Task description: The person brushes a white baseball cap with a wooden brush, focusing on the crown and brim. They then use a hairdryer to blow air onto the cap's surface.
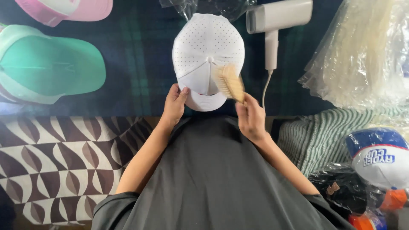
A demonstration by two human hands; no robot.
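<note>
We brush a white cap (207,55) on a dark plaid surface (136,64).

Our left hand (174,104) holds the cap's brim at its near left edge, fingers curled closed around it, thumb on top. Our right hand (251,117) has its fingers wrapped tight around the handle of a wooden brush (228,81), whose pale bristles rest against the right side of the cap's crown. The cap lies in the middle of the surface, brim toward us. Just to its right lies a white hair dryer (275,21) with its cord trailing down. At far left sit a green cap (47,64) and a pink cap (64,9); a clear plastic bag (366,55) lies at right.
</note>
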